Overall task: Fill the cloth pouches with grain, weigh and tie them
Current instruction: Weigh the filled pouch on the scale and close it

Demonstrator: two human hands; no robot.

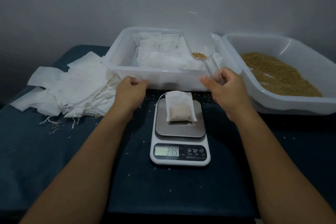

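A white cloth pouch (180, 107) partly filled with grain lies on the steel plate of a kitchen scale (180, 154), whose display reads 30.6. My right hand (225, 89) grips the handle of a clear plastic scoop (199, 42), raised above the pouch with a little grain in its bowl. My left hand (131, 89) hovers just left of the pouch, fingers curled, holding nothing that I can see. A tub of brown grain (280, 74) sits at the right.
A clear tub (127, 56) of filled white pouches stands behind the scale. Flat unfilled pouches (69, 85) with drawstrings are heaped at the left. Loose grains are scattered over the dark blue tablecloth (36, 151). A grey wall rises behind.
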